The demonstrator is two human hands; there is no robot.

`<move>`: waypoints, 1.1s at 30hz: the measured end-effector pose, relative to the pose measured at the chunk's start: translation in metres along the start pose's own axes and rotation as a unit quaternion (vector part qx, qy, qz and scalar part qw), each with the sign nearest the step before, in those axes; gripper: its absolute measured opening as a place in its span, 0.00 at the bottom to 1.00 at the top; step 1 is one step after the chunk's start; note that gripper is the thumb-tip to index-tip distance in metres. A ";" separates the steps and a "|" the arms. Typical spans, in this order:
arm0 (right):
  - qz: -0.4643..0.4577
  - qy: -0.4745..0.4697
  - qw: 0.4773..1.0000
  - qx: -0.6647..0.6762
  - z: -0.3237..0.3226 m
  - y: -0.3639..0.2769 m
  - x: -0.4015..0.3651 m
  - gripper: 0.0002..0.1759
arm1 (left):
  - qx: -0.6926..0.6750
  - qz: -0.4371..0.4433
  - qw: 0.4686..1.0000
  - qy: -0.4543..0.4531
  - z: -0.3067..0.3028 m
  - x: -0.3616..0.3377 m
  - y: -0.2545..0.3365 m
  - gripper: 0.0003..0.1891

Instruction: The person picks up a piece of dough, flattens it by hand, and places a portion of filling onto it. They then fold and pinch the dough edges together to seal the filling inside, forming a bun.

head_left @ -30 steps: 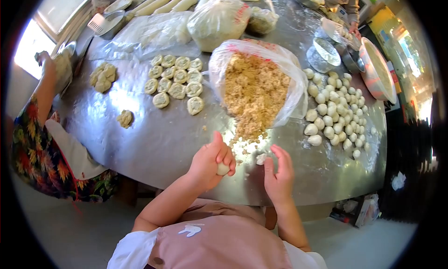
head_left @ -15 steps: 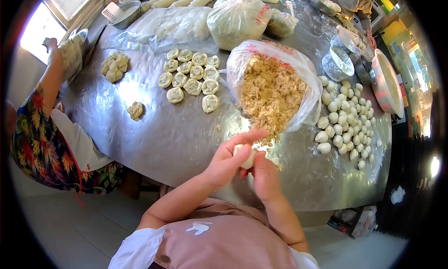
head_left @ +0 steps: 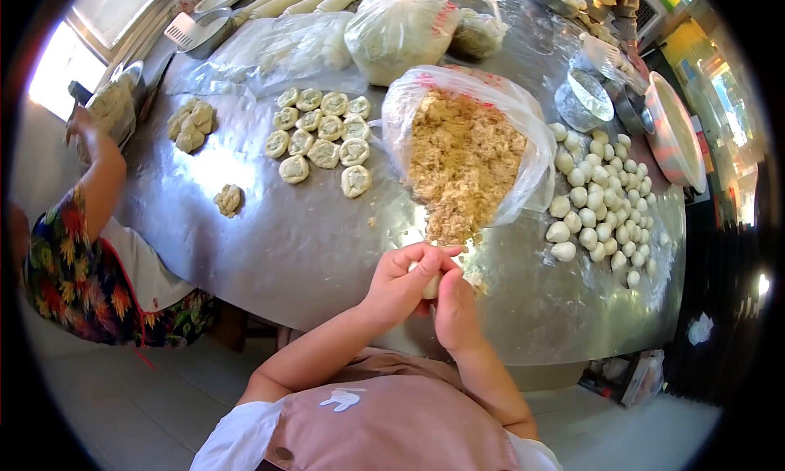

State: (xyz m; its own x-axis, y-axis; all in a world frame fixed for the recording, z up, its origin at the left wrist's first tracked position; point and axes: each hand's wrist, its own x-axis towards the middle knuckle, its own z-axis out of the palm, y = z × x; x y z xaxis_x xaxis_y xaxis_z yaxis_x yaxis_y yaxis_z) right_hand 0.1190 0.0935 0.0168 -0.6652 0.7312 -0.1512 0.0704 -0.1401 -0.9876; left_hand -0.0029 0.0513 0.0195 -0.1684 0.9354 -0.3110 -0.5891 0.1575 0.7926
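Note:
Between my two hands, near the table's front edge, is a pale dough ball (head_left: 431,286), partly covered by fingers. My left hand (head_left: 401,281) curls round its left side, and my right hand (head_left: 455,307) presses on the right side with the thumb up. Just beyond the fingers, crumbly brown filling (head_left: 466,160) spills from an open plastic bag (head_left: 536,119). Round white dough balls (head_left: 601,197) lie in a large group on the right. Left of the bag sit flattened round pieces with pale green centres (head_left: 329,127).
A metal table (head_left: 286,242) spans the view. Dough clumps (head_left: 192,125) lie on its left, beside a co-worker's arm (head_left: 105,164). Tied bags (head_left: 401,38) stand behind the filling. A metal bowl (head_left: 584,101) and a large basin (head_left: 675,136) are at the right.
My fingers have closed further over the dough ball, hiding more of it. The view has shifted slightly, and the co-worker's arm at the left has moved.

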 end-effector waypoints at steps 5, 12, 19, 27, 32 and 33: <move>0.016 0.017 0.997 -0.068 -0.019 0.009 -0.008 0.20 | 0.052 0.090 0.995 0.009 0.003 0.008 -0.022 0.19; 0.046 0.363 0.901 0.233 -0.146 0.034 -0.040 0.22 | 0.218 0.258 0.878 0.340 -0.100 0.026 -0.005 0.24; -0.031 0.555 0.766 0.322 -0.242 0.029 -0.058 0.28 | 0.505 0.232 0.668 0.495 -0.209 0.049 0.009 0.27; 0.054 0.348 0.933 0.068 -0.132 0.030 -0.026 0.18 | 0.486 0.205 0.670 0.522 -0.201 0.073 0.022 0.18; -0.043 0.116 0.939 -0.320 -0.057 0.021 0.003 0.30 | 0.391 0.290 0.736 0.471 -0.176 0.063 0.019 0.12; -0.046 0.105 0.930 -0.350 -0.051 0.023 0.009 0.32 | 0.338 0.300 0.763 0.463 -0.170 0.059 0.017 0.12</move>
State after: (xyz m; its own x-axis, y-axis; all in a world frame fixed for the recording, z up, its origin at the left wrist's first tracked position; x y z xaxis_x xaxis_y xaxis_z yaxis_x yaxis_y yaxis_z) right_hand 0.1522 0.1307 -0.0095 -0.5373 0.8434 0.0035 0.5364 0.3449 -0.7703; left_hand -0.1575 0.0550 -0.0745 -0.9173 0.3287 0.2248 0.3029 0.2093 0.9298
